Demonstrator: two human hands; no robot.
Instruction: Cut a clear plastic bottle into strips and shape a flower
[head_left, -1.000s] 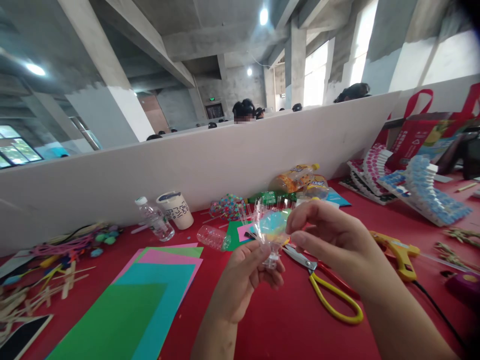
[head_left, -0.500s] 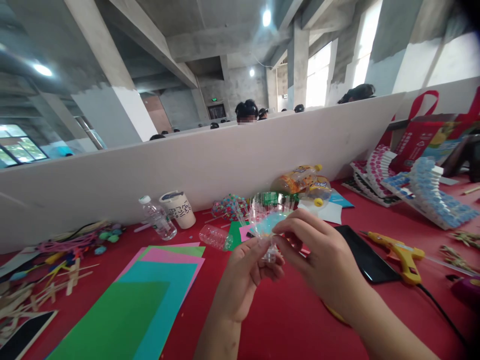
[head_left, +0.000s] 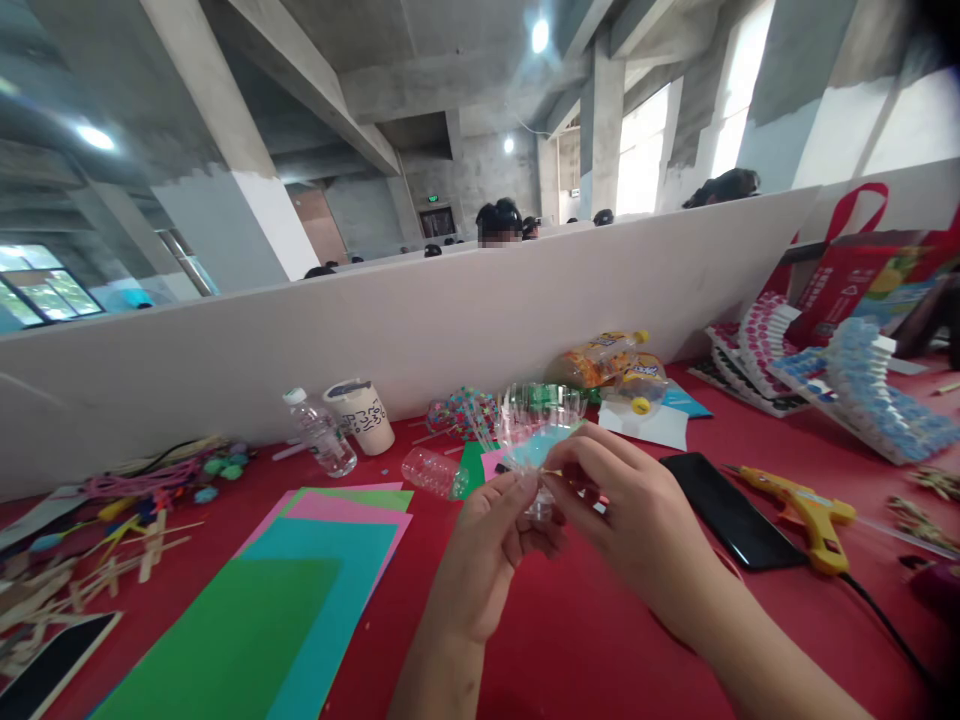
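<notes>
My left hand [head_left: 499,560] is wrapped round the narrow end of a cut clear plastic bottle [head_left: 538,425], whose upper part is sliced into thin strips that fan upward. My right hand [head_left: 626,495] has its thumb and index finger pinched together at the base of those strips, touching the plastic near my left thumb. Whether it grips one strip or something smaller is hidden by the fingers. Light blue and pink paper behind shows through the clear plastic.
Coloured paper sheets [head_left: 300,580] lie to the left, near craft sticks [head_left: 154,550]. A water bottle [head_left: 321,435] and a cup [head_left: 367,420] stand by the white partition [head_left: 450,320]. On the right are a black phone [head_left: 731,510] and a yellow glue gun [head_left: 814,515] with its cord.
My right fingertips have shifted slightly down and left against the base of the strips. My left hand keeps its hold. The view has moved a little.
</notes>
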